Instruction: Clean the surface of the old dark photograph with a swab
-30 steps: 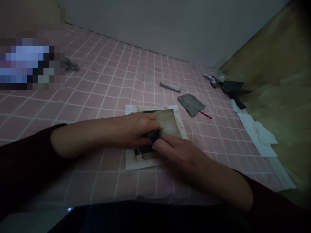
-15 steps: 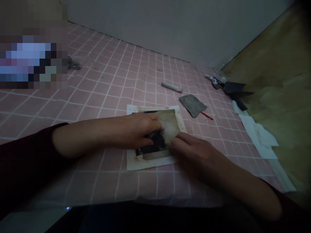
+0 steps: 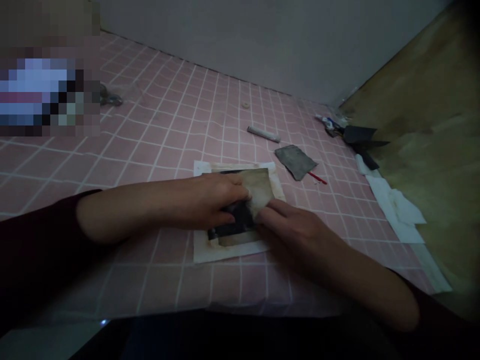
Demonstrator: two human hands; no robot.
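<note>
A small sheet with a black area and a beige area point(image 3: 258, 181) lies on a white backing point(image 3: 202, 254) with brownish stains, on a pink checked tablecloth point(image 3: 165, 285). Across the sheet's left and upper part rests my left hand point(image 3: 217, 197), palm down. Its thumb and fingers are apart, with fingertips on the sheet. My right hand point(image 3: 288, 220) is at the sheet's right side, its fingers pressed together and touching the beige part. Whatever may be between them is hidden.
Beyond the hands lie a grey square piece point(image 3: 296, 161), a red stick point(image 3: 318, 178), a grey tube point(image 3: 263, 134) and a small ring point(image 3: 245, 105). Black sheets point(image 3: 360, 137) and white paper point(image 3: 397, 210) lie along the brown board point(image 3: 431, 125) at right. A grey wall stands behind.
My right hand has moved slightly left over the sheet. My left hand stays on the same spot of it. The whole view has shifted a little.
</note>
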